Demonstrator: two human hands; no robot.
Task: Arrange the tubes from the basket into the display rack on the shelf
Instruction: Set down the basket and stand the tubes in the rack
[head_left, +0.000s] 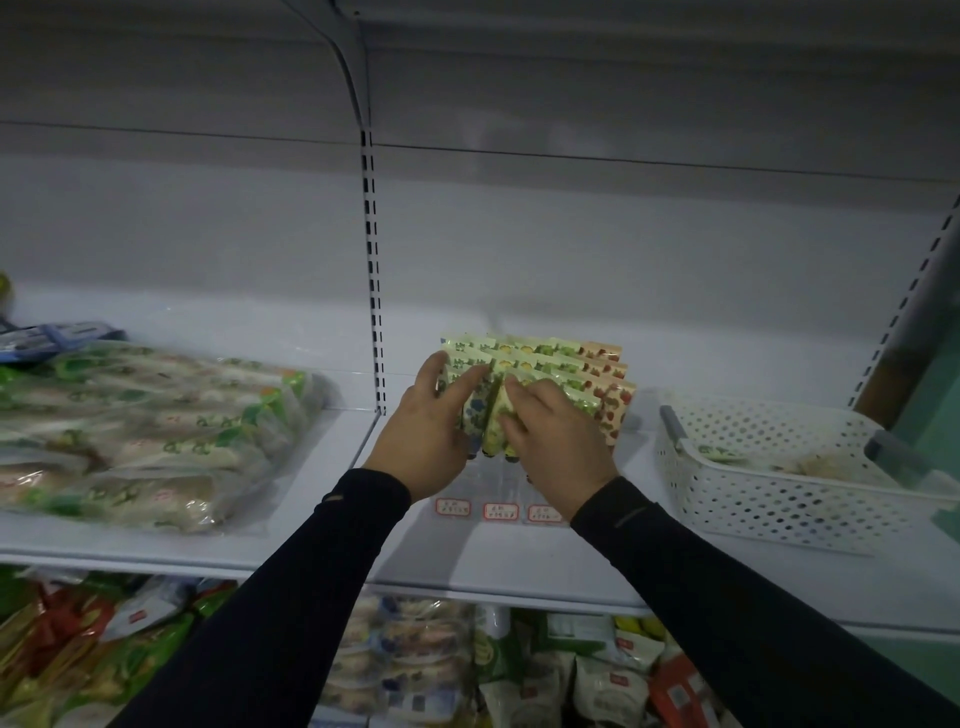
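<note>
Several tubes (566, 366) stand packed in a clear display rack (498, 480) at the middle of the shelf (519, 571), crimped ends up and leaning back, in stepped rows so each printed face shows above the one in front. Green and yellow prints fill the left and middle columns; red fruit prints sit at the right edge.

Left hand (423, 441): thumb up against the left side of the pack, fingers laid across the front tubes, partly curled. It looks to be bracing the rows so they do not fan out or tip.

Right hand (558, 441): fingers curled down over a yellow-print tube (501, 415) at the front, apparently pinching it and pressing it into its slot. Whether it is fully seated I cannot tell; the hands cover the lower ends.

3 small red-bordered labels (501, 512) are fixed along the rack's front lip, likely 1 per column.

White perforated basket (753, 499) sits on the same shelf, well to the right of the rack, close enough for a short reach. Something pale lies in its bottom, with a bit of green print at the near left; too dim to say how many tubes remain, so the job is probably not finished.

Bagged green-print goods (156, 441) lie stacked on the shelf to the left, apart from the rack. More packaged stock (415, 670) crowds the shelf below.
</note>
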